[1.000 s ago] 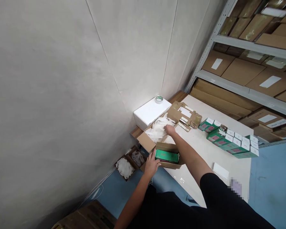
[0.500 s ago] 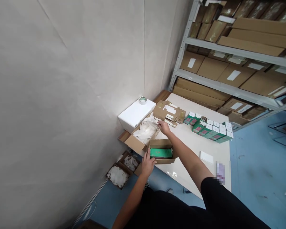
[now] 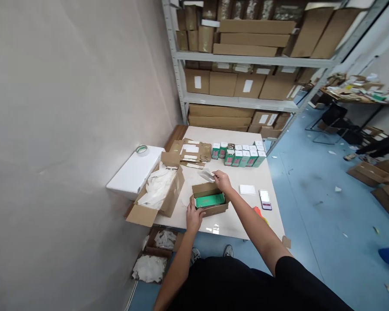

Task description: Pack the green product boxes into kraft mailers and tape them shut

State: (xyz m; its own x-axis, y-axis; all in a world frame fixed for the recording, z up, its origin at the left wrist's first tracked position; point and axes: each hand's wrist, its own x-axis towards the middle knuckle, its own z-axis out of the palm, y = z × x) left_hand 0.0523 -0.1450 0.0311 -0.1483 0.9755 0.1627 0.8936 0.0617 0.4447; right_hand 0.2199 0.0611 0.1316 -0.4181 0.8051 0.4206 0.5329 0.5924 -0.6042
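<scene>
A small open cardboard box point(image 3: 214, 209) sits near the front edge of the white table point(image 3: 233, 224), with a green carton point(image 3: 209, 201) lying inside it. My left hand point(image 3: 193, 216) grips the box's near left side. Just behind the box, my right hand point(image 3: 222, 180) pinches a piece of white packing paper point(image 3: 206, 174) above the tabletop. To the left stands a bigger open carton point(image 3: 170, 196) filled with white packing paper.
Several green cartons point(image 3: 241, 154) stand in rows at the table's far side, next to flattened cardboard point(image 3: 191, 152). A white card point(image 3: 247, 189) and a phone point(image 3: 265, 199) lie right of the box. A white foam box point(image 3: 132, 172) carries a tape roll point(image 3: 141, 149). Shelving stands behind.
My right hand has drawn a piece of white paper out of the large carton and brought it back toward the small box. The view has swung right and up.
</scene>
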